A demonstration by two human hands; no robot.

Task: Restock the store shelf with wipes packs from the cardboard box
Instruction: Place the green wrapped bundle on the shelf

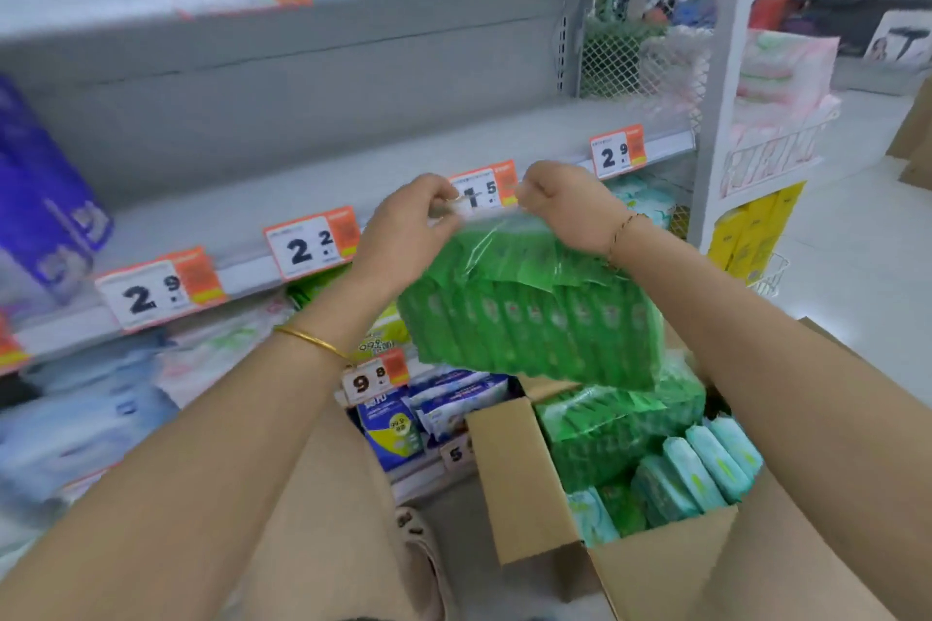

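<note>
Head view only. Left hand (408, 227) and right hand (562, 209) were both raised in front of the middle shelf (312, 197). Each pinched the top edge of the clear wrap around a green bundle of wipes packs (529, 318). Fingers were curled on both hands, grasping plastic. The bundle hung below the hands, tilted, in the air above the cardboard box (509, 469) and apart from it.

The hands sat close together. Price tags (302, 250) ran along the shelf's front edge, and the one reading 1.5 showed in the gap between the hands.

The box was open at lower right with its flaps out. Inside, a second green bundle (610, 424) lay at the far side. A row of pale teal packs (706, 469) stood on edge nearer the camera (print too blurred to read).

Purple packs (35, 197) stood at the left end of the middle shelf. Blue and white packs (454, 398) sat on the shelf below, just left of the box.

A gold bangle (312, 340) was on the left wrist and a thin chain (620, 232) on the right.
</note>
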